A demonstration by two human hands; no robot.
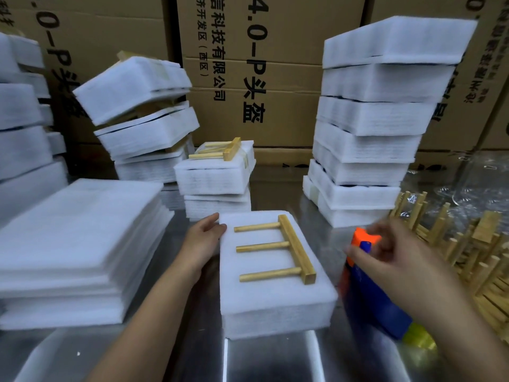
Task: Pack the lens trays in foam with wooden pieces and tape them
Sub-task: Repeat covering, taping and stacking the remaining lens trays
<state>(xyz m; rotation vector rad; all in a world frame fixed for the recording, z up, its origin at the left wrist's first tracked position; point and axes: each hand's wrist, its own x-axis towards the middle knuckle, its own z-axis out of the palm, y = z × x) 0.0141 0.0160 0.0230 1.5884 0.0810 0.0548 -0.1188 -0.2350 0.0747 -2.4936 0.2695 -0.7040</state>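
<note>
A foam-wrapped bundle (272, 296) lies on the metal table in front of me. On its top rests a wooden piece (292, 249), a bar with three pegs pointing left. My left hand (205, 238) rests against the bundle's left edge, thumb touching the top corner. My right hand (396, 255), blurred by motion, hovers over an orange and blue tape dispenser (366, 285) just right of the bundle. The fingers are loosely bent near the orange top; whether they grip it is unclear. A yellowish tape roll (418, 339) shows at the dispenser's near end.
A pile of flat foam sheets (77, 244) lies at the left. Stacks of wrapped foam bundles stand behind (214, 177), at back left (137, 111) and at right (371, 119). Loose wooden pieces (468, 244) are heaped at far right. Cardboard boxes (275, 64) wall the back.
</note>
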